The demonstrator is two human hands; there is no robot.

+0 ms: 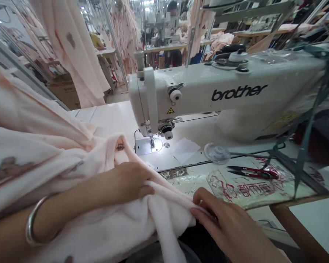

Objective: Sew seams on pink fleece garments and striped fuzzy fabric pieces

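A pale pink plush fabric piece (104,219) with brown printed patches spreads over the left side of the table and down the front. My left hand (133,180), with a silver bangle at the wrist, grips a fold of this fabric near the sewing machine's bed. My right hand (216,212) pinches the fabric's edge between thumb and fingers, lower and to the right. Behind both hands stands a white sewing machine (192,91). Its lit presser foot (152,142) is apart from the fabric. A small dark label (120,147) shows on the folded edge.
Red-handled thread snips (253,172) lie on the table's right part, near a clear plastic disc (217,152) and a white scrap (185,149). A green strap (308,135) hangs at the right. Pink fabric (74,54) hangs at the back left. A person sits farther back.
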